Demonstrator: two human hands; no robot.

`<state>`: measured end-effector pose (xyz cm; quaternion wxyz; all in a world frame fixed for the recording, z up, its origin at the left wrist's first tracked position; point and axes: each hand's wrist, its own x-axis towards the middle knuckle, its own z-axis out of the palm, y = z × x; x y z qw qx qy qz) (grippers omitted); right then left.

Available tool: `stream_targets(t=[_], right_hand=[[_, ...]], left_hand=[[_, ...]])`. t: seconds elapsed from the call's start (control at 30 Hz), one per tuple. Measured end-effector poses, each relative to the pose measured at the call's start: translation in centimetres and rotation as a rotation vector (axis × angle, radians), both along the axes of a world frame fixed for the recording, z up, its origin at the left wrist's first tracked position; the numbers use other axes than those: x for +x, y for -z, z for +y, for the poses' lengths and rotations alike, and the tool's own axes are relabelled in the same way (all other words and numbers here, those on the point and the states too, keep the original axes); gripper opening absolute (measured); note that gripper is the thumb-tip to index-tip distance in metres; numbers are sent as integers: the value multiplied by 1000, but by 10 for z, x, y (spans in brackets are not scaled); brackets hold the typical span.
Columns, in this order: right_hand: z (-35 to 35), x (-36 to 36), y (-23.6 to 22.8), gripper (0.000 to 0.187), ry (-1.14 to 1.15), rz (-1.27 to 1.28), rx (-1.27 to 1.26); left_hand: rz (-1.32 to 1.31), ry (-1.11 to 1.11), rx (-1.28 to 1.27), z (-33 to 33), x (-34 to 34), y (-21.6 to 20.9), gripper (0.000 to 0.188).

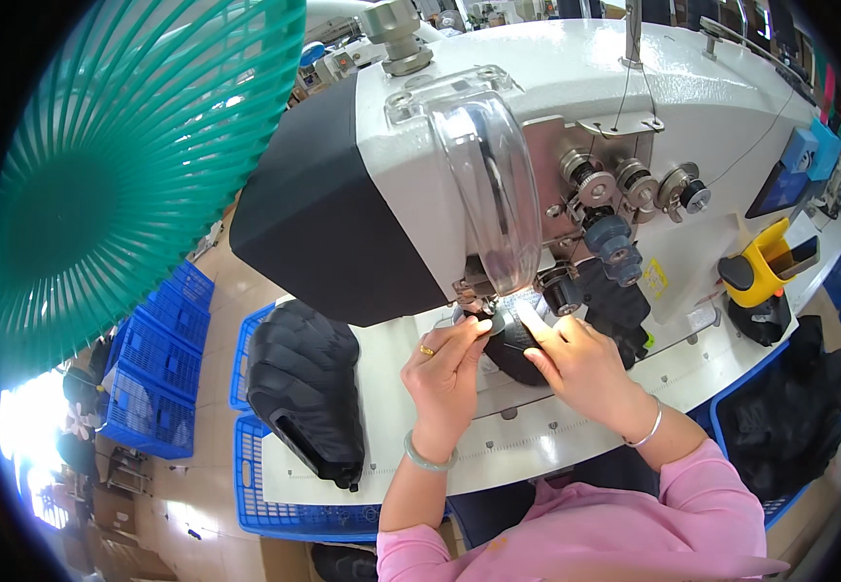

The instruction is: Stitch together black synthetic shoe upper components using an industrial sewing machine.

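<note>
we seem mid-stitching: left hand [445, 375] pinches black cloth [514, 358], right hand [587, 372] spread on it; next calls for steady feeding.

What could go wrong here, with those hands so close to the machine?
The left hand and right hand both have fingers right beneath the machine's head, so a fingertip could get pricked or pinched.

The black piece under their fingers might shift and pucker.

The bulky black bag lies at the table's left end, so a nudge could perhaps tip it off.
</note>
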<state>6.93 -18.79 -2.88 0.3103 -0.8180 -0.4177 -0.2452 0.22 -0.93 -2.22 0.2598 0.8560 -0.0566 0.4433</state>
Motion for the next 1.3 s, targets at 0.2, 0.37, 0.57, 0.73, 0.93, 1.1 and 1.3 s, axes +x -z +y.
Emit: stream_targets(t=[0.2,0.37,0.57,0.73,0.93,1.1,1.3], right_hand=[[2,0,2,40,-18,6,-103],[4,-3,2,42,-19,79,-73],[9,-5,2,43,-5,110,-75],[10,2,11,45,-39,87,21],[8,2,5,45,-12,108,-61],[13,0,5,45,29,100,-99],[15,0,7,45,33,72,-94]], left_hand=[[-72,-29,88,-3,-1,3,32],[-84,1,141,2,1,2,31],[-97,36,127,8,5,3,32],[-126,56,222,13,10,0,31],[11,115,-99,20,11,-3,19],[5,121,-155,18,11,-2,19],[-51,118,35,20,11,-3,21]])
